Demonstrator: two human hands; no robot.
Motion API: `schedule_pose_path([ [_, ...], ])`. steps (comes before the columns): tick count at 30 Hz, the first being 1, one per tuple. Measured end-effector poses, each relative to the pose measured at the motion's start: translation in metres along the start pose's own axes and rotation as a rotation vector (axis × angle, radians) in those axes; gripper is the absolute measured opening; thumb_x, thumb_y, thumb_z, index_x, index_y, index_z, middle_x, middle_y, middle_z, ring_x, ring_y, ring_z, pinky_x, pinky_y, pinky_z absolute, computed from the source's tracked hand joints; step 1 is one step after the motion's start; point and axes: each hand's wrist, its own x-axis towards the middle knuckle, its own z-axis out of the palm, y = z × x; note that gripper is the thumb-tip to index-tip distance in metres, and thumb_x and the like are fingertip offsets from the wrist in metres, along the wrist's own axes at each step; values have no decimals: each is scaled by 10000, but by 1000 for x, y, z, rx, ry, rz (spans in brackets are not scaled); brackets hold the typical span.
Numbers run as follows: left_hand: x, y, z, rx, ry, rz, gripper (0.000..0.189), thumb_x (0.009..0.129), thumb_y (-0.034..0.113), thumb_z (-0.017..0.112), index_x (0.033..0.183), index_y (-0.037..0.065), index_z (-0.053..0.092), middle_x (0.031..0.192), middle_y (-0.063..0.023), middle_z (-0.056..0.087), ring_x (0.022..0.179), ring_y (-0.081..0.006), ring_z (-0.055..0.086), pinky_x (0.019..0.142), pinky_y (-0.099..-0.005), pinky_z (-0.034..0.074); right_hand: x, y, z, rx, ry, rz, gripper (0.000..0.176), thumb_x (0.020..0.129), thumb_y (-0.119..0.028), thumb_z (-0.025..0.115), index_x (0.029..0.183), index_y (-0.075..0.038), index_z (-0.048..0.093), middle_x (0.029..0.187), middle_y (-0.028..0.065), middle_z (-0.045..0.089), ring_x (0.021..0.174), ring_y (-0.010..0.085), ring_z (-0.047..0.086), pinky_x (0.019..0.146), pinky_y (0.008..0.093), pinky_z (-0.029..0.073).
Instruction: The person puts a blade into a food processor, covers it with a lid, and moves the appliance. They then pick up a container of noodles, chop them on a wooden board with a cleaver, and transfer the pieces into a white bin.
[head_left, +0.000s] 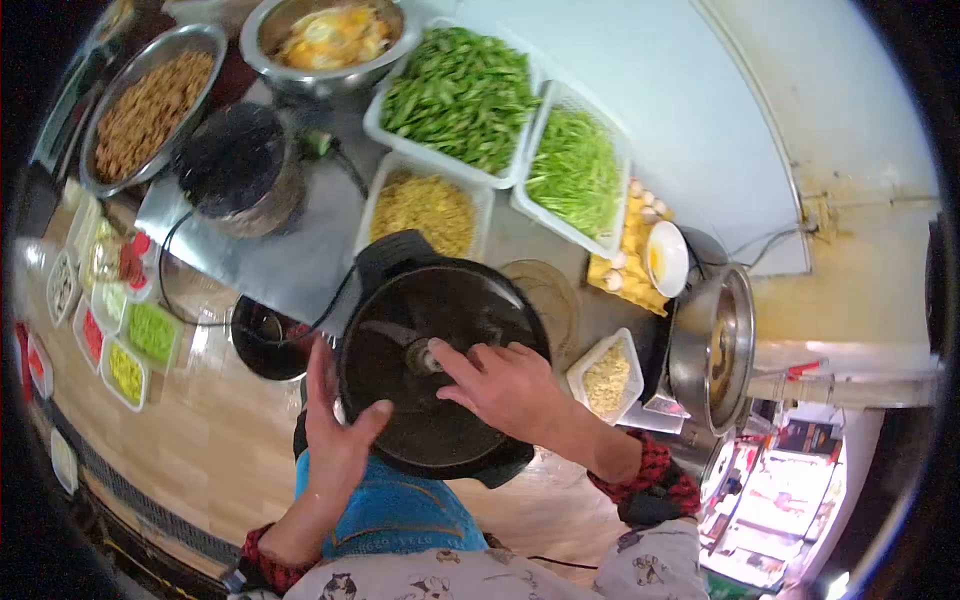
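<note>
A round black pot (pixel 440 330) with side handles sits in front of my body, above the blue cloth on my lap. My left hand (pixel 335 430) is at its left rim, the fingers along the outside and the thumb over the edge. Inside the pot, my right hand (pixel 505 385) reaches in from the right, its fingers bent and apart. The index fingertip is at a small pale round centre piece (pixel 421 357) on the pot's floor. Whether the finger presses on that piece cannot be told.
Behind the pot stand baskets of green beans (pixel 460 95), cut green stalks (pixel 575 165) and yellowish shreds (pixel 422 212). Eggs sit on a yellow tray (pixel 630 245), near a steel pot (pixel 715 350). At left are a nut-filled bowl (pixel 150 120), a dark container (pixel 240 170) and a cable.
</note>
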Motion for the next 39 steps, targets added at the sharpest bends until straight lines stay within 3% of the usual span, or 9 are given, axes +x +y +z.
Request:
schedule_pose_path([
  [4, -2, -3, -11, -124, -142, -262, 768, 768, 69, 658, 1418, -3, 256, 1361, -145, 425, 1262, -233, 404, 1072, -346, 295, -57, 24, -13, 169, 496, 297, 347, 846, -287, 621, 1111, -73, 554, 694, 103, 566, 676, 300, 614, 584, 371, 500],
  [6, -4, 1, -12, -144, -144, -311, 716, 800, 86, 634, 1411, -3, 272, 1352, -137, 435, 1250, -226, 412, 1065, -343, 302, -95, 45, 26, 402, 695, 800, 344, 848, -275, 621, 1110, -62, 556, 833, 150, 592, 785, 348, 595, 670, 434, 490],
  [8, -4, 1, -14, -108, -155, -304, 577, 891, 166, 566, 1386, 1, 320, 1316, -112, 468, 1201, -206, 445, 1036, -334, 333, -130, 65, 109, 64, 284, 591, 355, 846, -253, 619, 1131, -54, 544, 989, 181, 571, 897, 363, 560, 758, 456, 462],
  [9, -6, -1, -14, -98, -171, -293, 577, 891, 166, 566, 1386, 1, 320, 1316, -112, 468, 1201, -206, 445, 1036, -334, 333, -142, 76, 170, 176, 218, 744, 451, 778, -172, 664, 1186, -46, 517, 1128, 179, 524, 1058, 353, 485, 890, 469, 404],
  [15, -1, -1, -12, -49, -41, -340, 552, 927, 307, 533, 1368, 20, 369, 1292, -114, 487, 1174, -215, 467, 996, -329, 369, -147, 68, 166, 62, 447, 450, 387, 788, -224, 646, 1134, -90, 533, 1071, 115, 529, 1016, 306, 502, 909, 472, 370],
  [20, 4, -13, -20, 21, -11, -280, 575, 936, 342, 509, 1384, 15, 357, 1323, -133, 466, 1193, -241, 456, 1006, -345, 360, -148, 80, 179, -87, 201, 294, 269, 764, -180, 618, 1006, -77, 563, 1042, 100, 548, 997, 311, 515, 863, 471, 411],
  [27, 2, -11, -23, 166, -18, -169, 489, 977, 289, 438, 1362, -7, 386, 1287, -142, 501, 1180, -215, 466, 1005, -331, 355, -122, 89, 74, 40, 636, 369, 242, 710, -46, 648, 928, -54, 544, 866, 121, 548, 872, 338, 540, 761, 441, 441],
  [35, 10, -2, -4, 186, -76, 89, 442, 981, 152, 395, 1387, -17, 353, 1314, -146, 483, 1206, -194, 448, 1019, -301, 342, -138, 55, -76, 80, 706, 431, 239, 757, -64, 666, 932, -2, 516, 1300, 264, 469, 1173, 406, 480, 993, 438, 385],
  [39, 14, -1, 11, -100, -72, 164, 450, 967, 78, 402, 1406, -4, 339, 1327, -130, 473, 1213, -178, 444, 1014, -286, 347, -154, 39, -120, 358, 909, 542, 188, 842, -148, 617, 937, -14, 526, 1135, 180, 597, 1057, 263, 565, 927, 360, 416],
])
